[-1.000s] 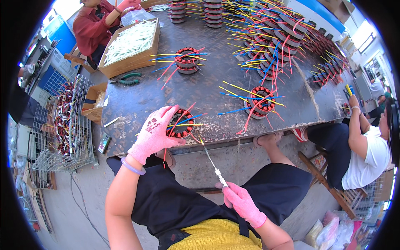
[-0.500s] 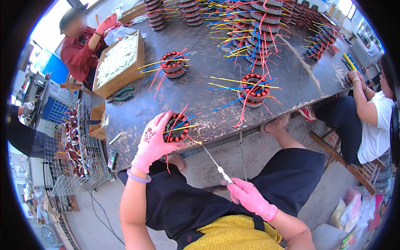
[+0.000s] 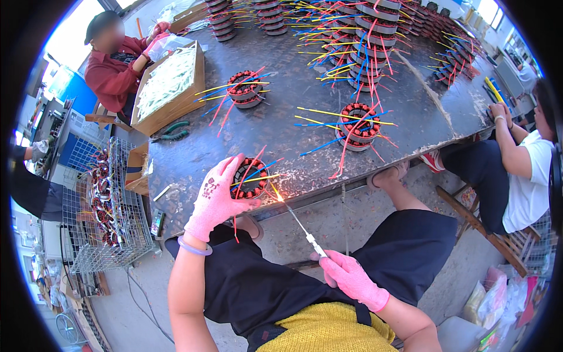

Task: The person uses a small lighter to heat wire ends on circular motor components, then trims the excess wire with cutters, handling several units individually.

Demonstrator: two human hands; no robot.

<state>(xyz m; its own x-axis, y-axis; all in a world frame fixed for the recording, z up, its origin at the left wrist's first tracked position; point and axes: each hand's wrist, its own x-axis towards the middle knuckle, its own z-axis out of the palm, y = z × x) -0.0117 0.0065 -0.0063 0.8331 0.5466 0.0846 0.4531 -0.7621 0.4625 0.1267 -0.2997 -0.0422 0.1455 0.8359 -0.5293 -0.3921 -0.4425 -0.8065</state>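
Observation:
My left hand, in a pink glove, grips a motor stator at the table's near edge. The stator has a ring of red windings, and red, blue and yellow leads stick out of it. My right hand, also gloved in pink, is closed round the white handle of a long-necked lighter. At the lighter's tip burns an orange flame, just right of the stator and close to the ends of its leads. Two more stators, one farther back and one to the right, sit on the table.
The dark metal table carries tall stacks of stators at the back. On the left stand a box of white sleeves, green-handled pliers and a wire basket. Co-workers sit at far left and right.
The flame at the lighter's tip has grown longer and brighter. Both my hands stay nearly still. The co-worker in red has brought both hands to a plastic bag by the box.

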